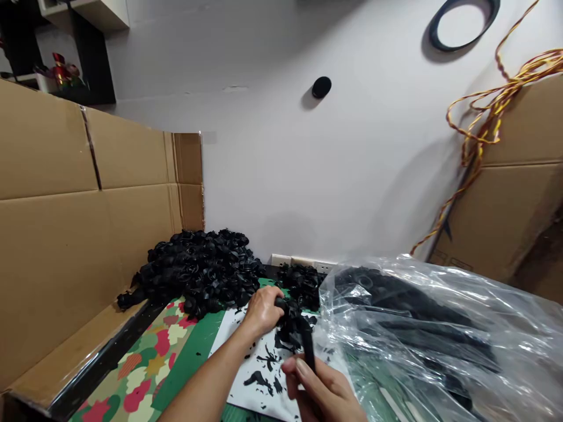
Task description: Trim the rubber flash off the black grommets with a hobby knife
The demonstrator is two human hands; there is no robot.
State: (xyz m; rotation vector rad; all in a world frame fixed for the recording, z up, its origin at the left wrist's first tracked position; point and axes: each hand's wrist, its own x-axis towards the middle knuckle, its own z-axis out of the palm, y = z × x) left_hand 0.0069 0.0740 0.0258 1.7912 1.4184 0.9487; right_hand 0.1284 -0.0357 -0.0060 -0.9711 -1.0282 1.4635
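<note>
My right hand [323,387] is closed on a long black rubber piece [308,346], which stands up from between thumb and fingers. Farther forward, my left hand [264,310] has its fingers bent round the end of a black piece [280,302] beside a small heap of black scraps. Under both hands lies a white sheet [237,381] strewn with black scraps [259,380]. A large pile of black rubber pieces [206,264] rises behind and left of my left hand. Another, smaller black pile [301,278] sits by the wall.
Clear plastic bag [422,316] holding long black pieces covers the right side. Cardboard [57,234] walls off the left. A patterned sheet [152,363] lies on the green surface [189,357]. Sockets [325,267] line the wall's base; twisted wires [484,129] hang at right.
</note>
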